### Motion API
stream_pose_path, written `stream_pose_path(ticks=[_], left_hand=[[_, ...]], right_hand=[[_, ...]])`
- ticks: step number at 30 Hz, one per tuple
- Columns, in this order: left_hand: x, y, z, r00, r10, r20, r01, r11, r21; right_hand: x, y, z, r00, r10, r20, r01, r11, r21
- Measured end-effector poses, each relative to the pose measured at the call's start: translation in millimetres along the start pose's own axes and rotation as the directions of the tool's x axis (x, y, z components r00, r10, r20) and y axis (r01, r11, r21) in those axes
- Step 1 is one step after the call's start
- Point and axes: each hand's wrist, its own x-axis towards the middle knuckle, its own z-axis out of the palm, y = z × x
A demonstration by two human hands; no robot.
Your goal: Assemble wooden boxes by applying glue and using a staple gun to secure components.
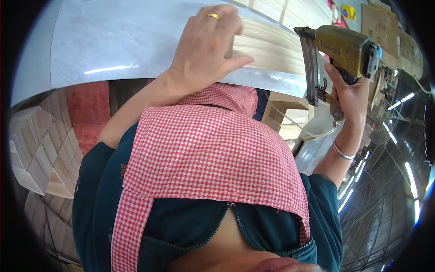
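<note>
My left hand [207, 45], with a gold ring on one finger, is over the table at the left end of a stack of thin pale wooden strips [269, 47]. Its thumb is spread away from the curved fingers, and the strips' ends lie in the gap. I cannot tell whether the slightly blurred fingertips touch the wood. On the right, my right hand [352, 95] is closed round the handle of an air nail gun [342, 41] with a brown-gold body and a dark metal magazine. The gun is raised over the table's right side, in front of the strips' right end.
The strips lie on a shiny pale table [113, 41], with more pale wood [299, 11] beyond. An air hose [312, 133] hangs below the gun. Stacked wooden boxes [45, 140] stand at lower left, an open box [290, 113] below the table edge, and cardboard cartons [380, 27] at far right.
</note>
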Motion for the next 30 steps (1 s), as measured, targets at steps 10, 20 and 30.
stream_pose_path(ticks=[10, 20, 30], left_hand=[[60, 57, 50, 0.939, 0.166, 0.3, -0.231, 0.953, 0.196], [60, 54, 57, 0.943, 0.168, 0.286, -0.22, 0.962, 0.159], [54, 50, 58, 0.95, 0.155, 0.271, -0.199, 0.969, 0.145]], right_hand=[[3, 18, -2, 0.997, 0.061, 0.055, -0.06, 0.998, -0.024], [11, 31, 0, 0.996, 0.031, 0.089, -0.03, 1.0, -0.009], [37, 20, -11, 0.971, -0.042, 0.235, 0.075, 0.988, -0.132]])
